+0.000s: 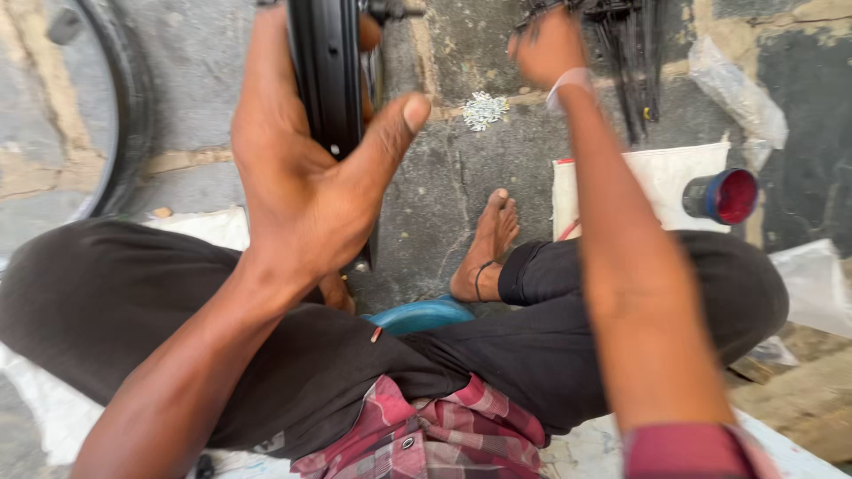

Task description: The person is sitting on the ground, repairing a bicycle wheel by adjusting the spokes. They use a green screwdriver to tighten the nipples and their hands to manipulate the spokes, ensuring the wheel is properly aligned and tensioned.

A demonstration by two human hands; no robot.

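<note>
My left hand (302,168) is wrapped around a black wheel rim (327,71) that stands upright between my knees, thumb stretched out to the right. My right hand (548,46) reaches far forward to a bundle of thin black spokes (632,53) lying on the stone floor; its fingers are blurred at the bundle, so a grip is unclear. A small heap of silver nipples (484,110) lies on the floor between rim and spokes. I sit cross-legged in dark trousers, one bare foot (486,248) showing.
A second wheel with tyre (124,106) leans at the left. A dark blue can with a red inside (721,196) lies on a white sack (657,177) at the right. A blue round object (424,314) sits under my legs. Clear plastic wrap (737,89) lies far right.
</note>
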